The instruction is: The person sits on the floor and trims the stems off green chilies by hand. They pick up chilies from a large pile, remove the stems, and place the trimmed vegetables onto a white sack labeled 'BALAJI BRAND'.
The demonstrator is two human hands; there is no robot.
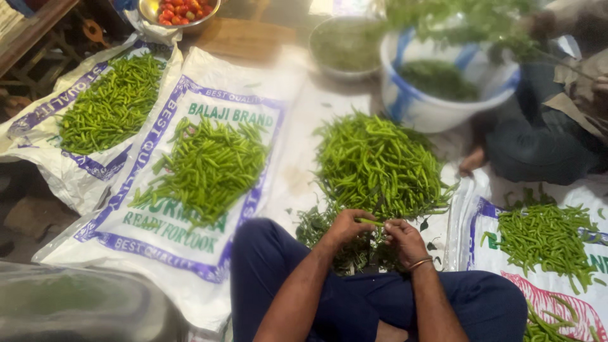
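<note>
Both hands — left hand (347, 226), right hand (403, 238) — grip one green chilli (370, 221) before four chilli heaps (377, 166).

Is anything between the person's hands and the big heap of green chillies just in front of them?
Nothing visible. The left hand and right hand pinch one green chilli between them, right at the near edge of the big chilli heap.

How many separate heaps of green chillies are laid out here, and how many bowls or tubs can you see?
Heaps of green chillies: 4 (far left, middle sack, big centre heap, right sack)
Metal bowls: 2 (tomatoes, greens)
White tub with blue stripes: 1
Total: 7

The left hand and right hand hold one chilli between them.
</note>
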